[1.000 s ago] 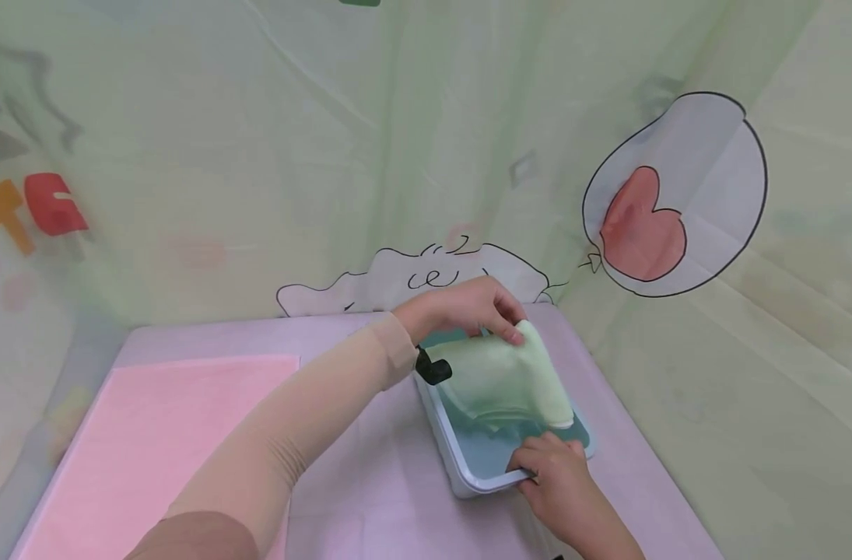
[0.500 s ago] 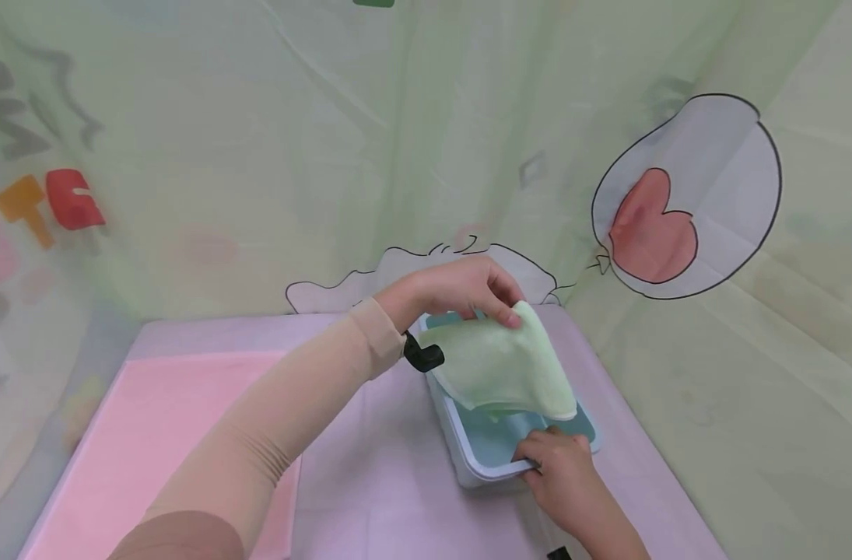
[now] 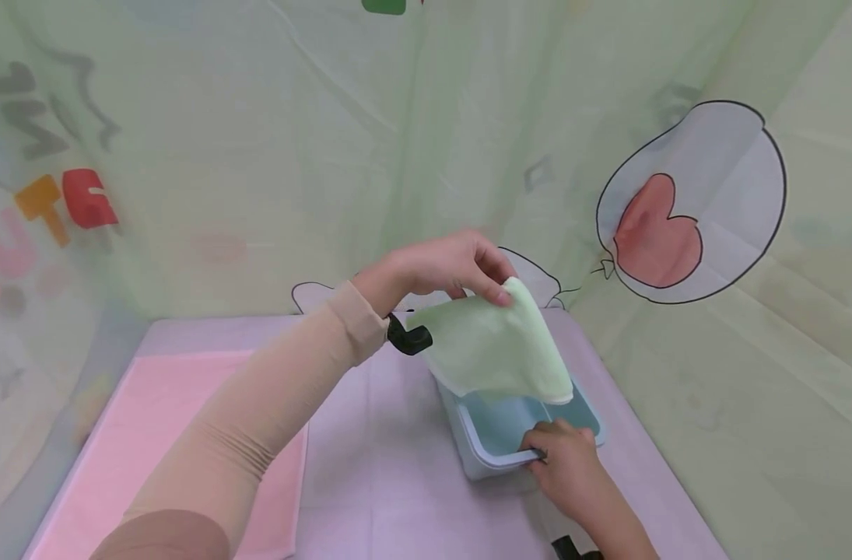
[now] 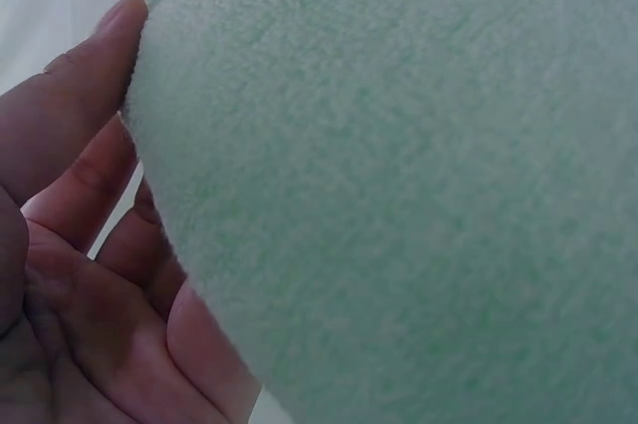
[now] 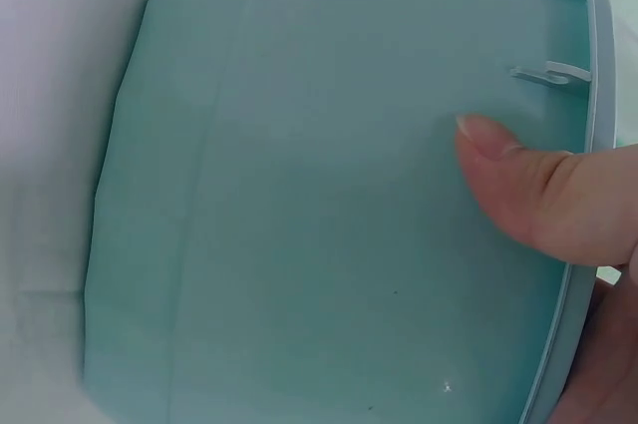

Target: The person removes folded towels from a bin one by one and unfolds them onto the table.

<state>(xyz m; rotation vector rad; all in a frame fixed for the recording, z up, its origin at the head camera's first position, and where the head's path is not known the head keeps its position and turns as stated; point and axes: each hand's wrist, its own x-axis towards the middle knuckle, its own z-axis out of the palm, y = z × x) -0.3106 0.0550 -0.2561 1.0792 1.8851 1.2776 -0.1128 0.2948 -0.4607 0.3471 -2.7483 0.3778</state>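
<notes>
while cloth (image 3: 496, 350) hangs below left hand (image 3: 454, 264), right hand (image 3: 569, 463) grips bin (image 3: 503, 426)

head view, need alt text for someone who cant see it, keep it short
A person's left grip holds a green cloth over a blue bin while the right grip holds the bin's near edge. A pink sheet lies to the left on the lilac table, and a balloon drawing shows on the backdrop at upper right.
</notes>
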